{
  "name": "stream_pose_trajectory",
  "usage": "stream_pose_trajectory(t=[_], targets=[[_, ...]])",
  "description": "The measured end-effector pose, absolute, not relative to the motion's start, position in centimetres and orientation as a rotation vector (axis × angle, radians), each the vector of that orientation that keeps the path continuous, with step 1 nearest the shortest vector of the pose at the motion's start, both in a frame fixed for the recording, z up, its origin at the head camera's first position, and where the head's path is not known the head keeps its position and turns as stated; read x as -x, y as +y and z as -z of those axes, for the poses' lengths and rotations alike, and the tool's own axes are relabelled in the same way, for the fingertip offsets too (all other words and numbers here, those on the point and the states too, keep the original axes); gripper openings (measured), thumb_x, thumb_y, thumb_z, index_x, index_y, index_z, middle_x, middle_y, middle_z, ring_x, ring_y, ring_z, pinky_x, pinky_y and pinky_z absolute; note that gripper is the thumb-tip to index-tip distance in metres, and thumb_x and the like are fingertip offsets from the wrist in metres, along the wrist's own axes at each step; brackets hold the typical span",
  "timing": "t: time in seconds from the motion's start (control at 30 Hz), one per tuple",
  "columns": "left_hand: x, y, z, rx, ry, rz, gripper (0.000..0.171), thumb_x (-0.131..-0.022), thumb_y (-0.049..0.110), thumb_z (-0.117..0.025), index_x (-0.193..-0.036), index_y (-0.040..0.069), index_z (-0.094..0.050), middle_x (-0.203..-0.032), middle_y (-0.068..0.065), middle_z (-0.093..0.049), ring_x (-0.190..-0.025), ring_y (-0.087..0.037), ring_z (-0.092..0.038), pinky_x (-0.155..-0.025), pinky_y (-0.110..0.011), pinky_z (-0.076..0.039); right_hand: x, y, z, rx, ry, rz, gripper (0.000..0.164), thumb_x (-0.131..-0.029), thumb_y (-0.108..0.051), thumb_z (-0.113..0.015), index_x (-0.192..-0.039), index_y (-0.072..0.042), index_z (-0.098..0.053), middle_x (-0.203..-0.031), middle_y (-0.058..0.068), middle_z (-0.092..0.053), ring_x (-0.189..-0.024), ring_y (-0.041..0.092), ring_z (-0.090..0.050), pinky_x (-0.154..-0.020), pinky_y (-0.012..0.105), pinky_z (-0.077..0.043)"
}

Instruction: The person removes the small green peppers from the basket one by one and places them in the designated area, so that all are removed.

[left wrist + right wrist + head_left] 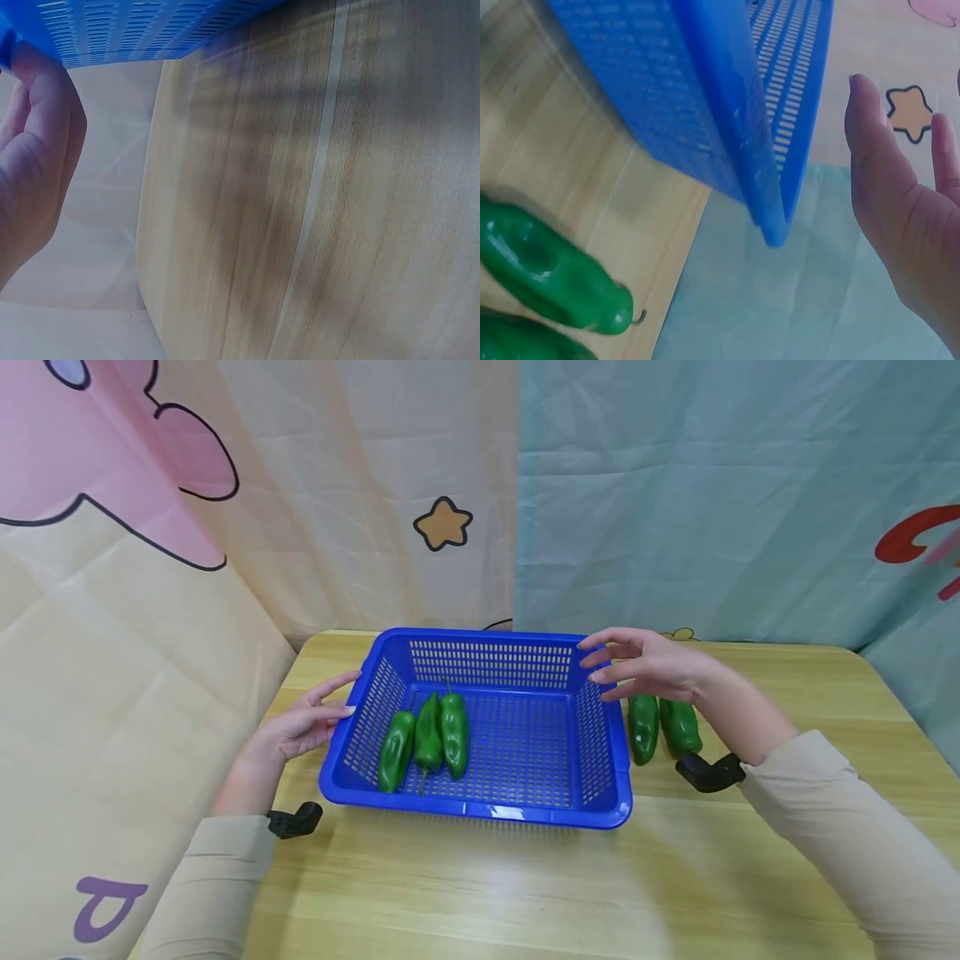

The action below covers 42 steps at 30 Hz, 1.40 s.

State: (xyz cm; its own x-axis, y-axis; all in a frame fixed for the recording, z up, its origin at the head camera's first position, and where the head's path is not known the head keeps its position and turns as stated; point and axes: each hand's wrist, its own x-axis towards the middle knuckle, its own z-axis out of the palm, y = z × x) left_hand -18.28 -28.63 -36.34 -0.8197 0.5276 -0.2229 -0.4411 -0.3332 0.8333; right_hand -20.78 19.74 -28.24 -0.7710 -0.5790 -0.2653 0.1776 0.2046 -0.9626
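A blue plastic basket [517,812] with slotted walls sits on the wooden table. Three green peppers [453,735] lie side by side in its left part. My left hand [303,727] is at the basket's left rim, thumb and fingers extended and touching it; the left wrist view shows the hand [41,150] against the rim, part of its fingers hidden. Over the right rim hovers my right hand [648,667], fingers spread and loosely bent, holding nothing. The right wrist view shows a gap between this hand [907,195] and the basket.
Two more green peppers, one nearer the basket [643,731] and one farther right [681,728], lie on the table [465,893] beneath the right forearm. Printed curtains [375,527] hang behind the table and along its left side.
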Motion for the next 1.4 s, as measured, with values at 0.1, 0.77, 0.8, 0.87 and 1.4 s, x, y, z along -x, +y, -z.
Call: stream_pose_trajectory(t=[0.1,0.77,0.8,0.87,1.4], targets=[[18.2,-28.6,36.3,-0.105,1.318,-2.169,0.047,-0.096,-0.009,-0.038,-0.131,0.021,-0.043,-0.105,-0.012,-0.065,-0.088,-0.022,-0.066,-0.077,-0.032,-0.055,21.2,18.8,28.2,0.369,1.874,1.61,0.042,-0.087,-0.001,-0.06,-0.126,-0.006,-0.044,-0.121,0.015,-0.047,-0.104,0.025,-0.054,-0.091,0.053,-0.046],[18.2,-28.7,36.1,-0.068,1.369,-2.134,0.052,-0.096,-0.007,-0.039,-0.139,0.019,-0.027,-0.105,-0.012,-0.064,-0.089,-0.021,-0.065,-0.078,-0.031,-0.055,23.2,12.4,29.8,0.39,1.78,1.594,0.051,-0.088,0.002,-0.056,-0.135,0.002,-0.035,-0.126,0.021,-0.044,-0.111,0.033,-0.047,-0.091,0.055,-0.045],[18.2,-28.6,36.1,-0.065,1.371,-2.132,0.052,-0.096,-0.007,-0.04,-0.139,0.019,-0.027,-0.105,-0.012,-0.064,-0.089,-0.021,-0.065,-0.078,-0.031,-0.055,23.3,12.1,30.0,0.388,1.774,1.596,0.051,-0.088,0.002,-0.056,-0.135,0.002,-0.036,-0.125,0.02,-0.045,-0.11,0.033,-0.048,-0.091,0.055,-0.045],[18.2,-28.6,36.0,-0.067,1.382,-2.122,0.052,-0.096,-0.007,-0.04,-0.139,0.019,-0.027,-0.105,-0.012,-0.063,-0.089,-0.021,-0.065,-0.078,-0.031,-0.055,23.3,11.5,30.3,0.393,1.775,1.59,0.051,-0.088,0.002,-0.056,-0.135,0.002,-0.036,-0.124,0.02,-0.046,-0.107,0.029,-0.051,-0.09,0.055,-0.046],[18.2,-28.5,35.8,-0.079,1.421,-2.101,0.051,-0.095,-0.007,-0.042,-0.138,0.018,-0.029,-0.104,-0.011,-0.063,-0.089,-0.02,-0.064,-0.078,-0.03,-0.054,23.5,6.8,33.5,0.335,1.776,1.562,0.051,-0.087,0.003,-0.056,-0.136,0.0,-0.039,-0.121,0.022,-0.047,-0.117,0.042,-0.045,-0.089,0.056,-0.045]])
